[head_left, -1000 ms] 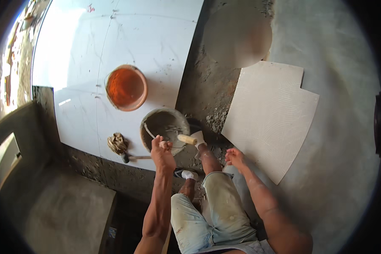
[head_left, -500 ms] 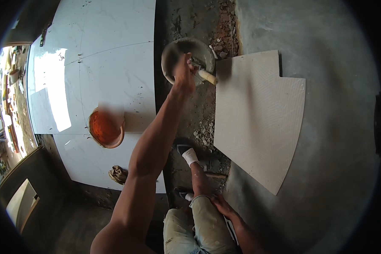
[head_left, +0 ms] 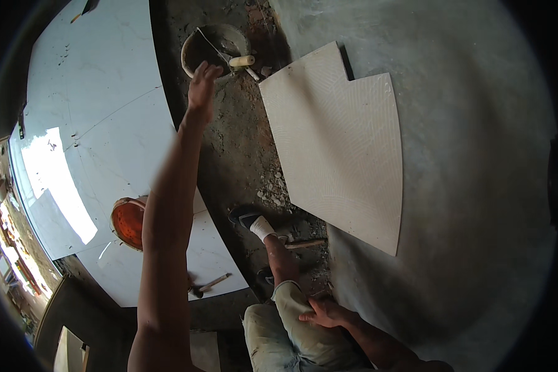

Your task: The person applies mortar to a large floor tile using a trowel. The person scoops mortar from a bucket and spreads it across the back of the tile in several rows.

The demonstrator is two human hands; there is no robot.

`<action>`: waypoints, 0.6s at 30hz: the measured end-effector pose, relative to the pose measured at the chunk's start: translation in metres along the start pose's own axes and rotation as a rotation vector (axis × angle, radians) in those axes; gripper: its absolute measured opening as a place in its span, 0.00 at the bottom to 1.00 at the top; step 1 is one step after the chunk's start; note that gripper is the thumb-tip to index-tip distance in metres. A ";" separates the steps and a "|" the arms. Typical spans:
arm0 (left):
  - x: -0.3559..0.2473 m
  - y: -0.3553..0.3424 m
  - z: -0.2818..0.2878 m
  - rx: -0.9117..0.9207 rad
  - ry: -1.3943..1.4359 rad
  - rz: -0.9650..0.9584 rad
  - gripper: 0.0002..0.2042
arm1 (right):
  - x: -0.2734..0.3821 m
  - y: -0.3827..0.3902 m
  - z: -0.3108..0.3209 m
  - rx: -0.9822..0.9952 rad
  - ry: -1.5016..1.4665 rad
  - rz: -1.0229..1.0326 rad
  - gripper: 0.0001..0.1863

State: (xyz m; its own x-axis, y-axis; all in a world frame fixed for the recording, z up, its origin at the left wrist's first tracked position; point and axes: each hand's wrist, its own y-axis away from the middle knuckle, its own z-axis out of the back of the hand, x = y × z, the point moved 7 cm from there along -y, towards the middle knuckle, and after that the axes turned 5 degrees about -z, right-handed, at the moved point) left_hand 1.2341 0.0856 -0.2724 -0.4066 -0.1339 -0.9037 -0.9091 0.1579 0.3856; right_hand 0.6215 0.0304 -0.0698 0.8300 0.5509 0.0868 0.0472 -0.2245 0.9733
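My left hand [head_left: 205, 88] reaches far forward, just on the near side of a round, mortar-smeared bucket [head_left: 185, 57]. Its fingers stretch out and nothing shows in them. A tool with a pale wooden handle [head_left: 242, 61], seemingly a trowel, rests in the bucket with the handle over its right rim; its blade is hard to make out. My right hand [head_left: 323, 312] lies on my bent knee, fingers extended and holding nothing. Right of the bucket lies a large pale cut tile [head_left: 347, 161], notched at its far corner, with combed ridges across its surface.
Glossy white tiles [head_left: 105, 93] cover the left side, bearing an orange-red bucket [head_left: 128, 223] partly behind my left arm and a hammer [head_left: 214, 283]. Rubble [head_left: 274, 189] lies in the dirt strip. Another wooden handle [head_left: 307, 243] is beside my foot.
My left hand has let go of the trowel-like tool and drawn back out of the bucket. My right hand has shifted onto the top of my knee. The whole view has swung.
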 end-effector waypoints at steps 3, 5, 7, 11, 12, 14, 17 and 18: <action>0.044 0.112 0.019 0.335 -0.187 0.086 0.32 | 0.037 0.023 0.045 -0.233 0.298 0.121 0.27; 0.098 0.222 0.085 0.319 0.037 0.038 0.21 | 0.065 0.038 0.087 -0.468 0.194 0.183 0.20; 0.149 0.341 0.132 0.279 -0.254 0.259 0.14 | 0.077 0.063 0.147 -0.869 -0.047 0.279 0.19; 0.183 0.602 0.216 0.248 -0.815 0.663 0.13 | 0.112 0.128 0.231 -1.761 0.372 0.308 0.34; 0.221 0.684 0.265 0.203 -0.594 0.403 0.10 | 0.122 0.126 0.238 -1.757 0.346 0.359 0.34; 0.202 0.773 0.274 0.210 -0.420 0.529 0.10 | 0.112 0.120 0.251 -1.890 0.363 0.161 0.39; 0.133 0.817 0.269 0.035 -0.612 0.953 0.12 | 0.113 0.103 0.263 -1.924 0.308 -0.035 0.45; 0.125 0.829 0.274 -0.037 -0.504 0.984 0.13 | 0.123 0.104 0.267 -1.921 0.309 -0.006 0.45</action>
State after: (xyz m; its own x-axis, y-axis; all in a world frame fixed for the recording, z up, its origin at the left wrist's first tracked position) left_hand 0.4544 0.4676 -0.1167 -0.8772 0.4497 -0.1683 -0.2147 -0.0538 0.9752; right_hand 0.8769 -0.1400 -0.0151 0.7114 0.6961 -0.0966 -0.7020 0.6971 -0.1460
